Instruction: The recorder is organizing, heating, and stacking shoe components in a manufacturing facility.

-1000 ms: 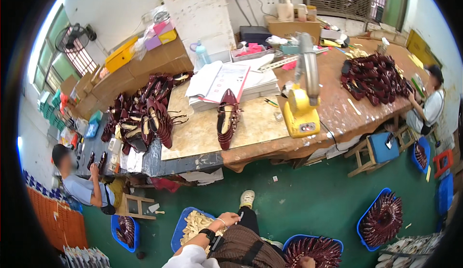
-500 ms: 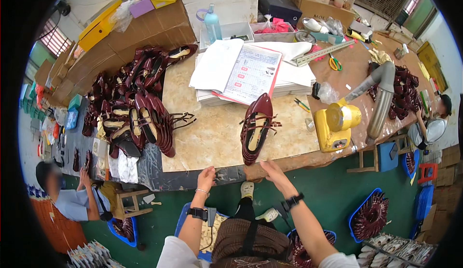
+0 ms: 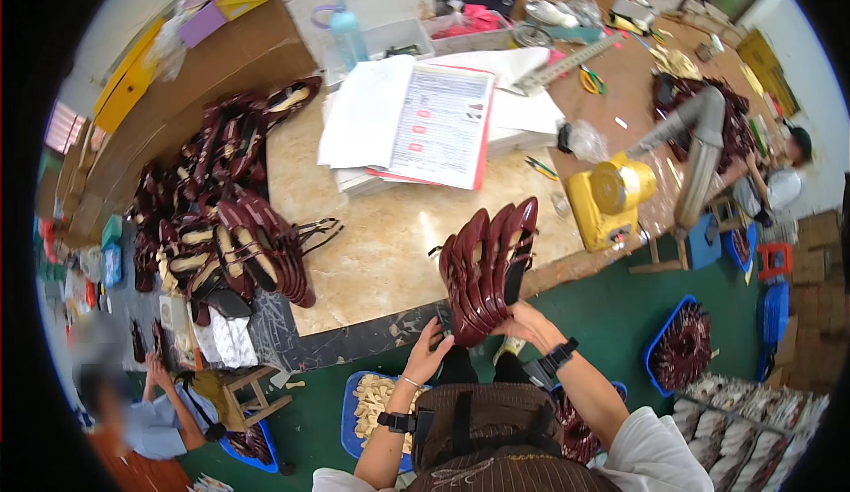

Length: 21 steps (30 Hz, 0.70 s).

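Several burgundy patent strappy shoes (image 3: 473, 286) stand nested in a row near the table's front edge, toes pointing away from me. The right-hand shoe shows a pale insole and thin buckled straps. My right hand (image 3: 526, 322) is closed on the heel end of the row, its fingertips partly hidden behind the shoes. Beside the lower left of the row, my left hand (image 3: 428, 352) has its fingers curved and apart, close to the heels; whether it touches them I cannot tell.
A big heap of similar shoes (image 3: 221, 217) lies at the left. Behind are an open document folder (image 3: 434, 124) on papers and green-handled snips (image 3: 541, 169). A yellow machine with a grey pipe (image 3: 611, 200) stands right. A blue basket (image 3: 352, 439) of pale pieces sits below; co-workers sit at both sides.
My hands have moved from empty beside the table edge to the shoes, the right one taking hold. The shoes now appear as a spread row rather than one tight stack. My view has shifted.
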Tool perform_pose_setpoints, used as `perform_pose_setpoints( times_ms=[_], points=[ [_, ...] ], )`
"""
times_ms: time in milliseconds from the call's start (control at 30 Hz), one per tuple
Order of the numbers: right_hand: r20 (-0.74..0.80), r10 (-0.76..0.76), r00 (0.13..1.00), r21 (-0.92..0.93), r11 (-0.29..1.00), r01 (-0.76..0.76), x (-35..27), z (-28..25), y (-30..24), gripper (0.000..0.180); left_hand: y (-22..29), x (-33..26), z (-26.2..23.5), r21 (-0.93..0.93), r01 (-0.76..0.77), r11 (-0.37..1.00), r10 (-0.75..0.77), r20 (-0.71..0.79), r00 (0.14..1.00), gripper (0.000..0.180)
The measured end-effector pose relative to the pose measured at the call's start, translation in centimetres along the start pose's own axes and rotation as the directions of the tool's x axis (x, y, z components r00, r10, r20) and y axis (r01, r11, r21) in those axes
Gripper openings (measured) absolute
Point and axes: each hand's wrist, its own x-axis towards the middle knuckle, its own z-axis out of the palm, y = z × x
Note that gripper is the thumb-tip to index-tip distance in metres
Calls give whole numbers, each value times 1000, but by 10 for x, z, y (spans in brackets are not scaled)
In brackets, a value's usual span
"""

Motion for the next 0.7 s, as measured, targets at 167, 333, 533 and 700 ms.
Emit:
perform_pose_setpoints(
  times_ms=[167,333,533,700],
  points=[
    [40,2,999,414,910,-19,-100,-51,32,38,80,-4,60,66,-142,988,121,253,960,64],
    [-100,-135,986,379,911,163,-196,-72,29,39,114,-6,137,393,-377,839,260,319,911,44],
    [-123,-270,955,364,883,296,-256,-134,42,39,165,-2,231,496,-584,642,265,571,777,25],
    [-159,-268,950,188,937,296,-292,-188,17,38,175,14,297,368,-796,481,529,602,598,19]
  ],
)
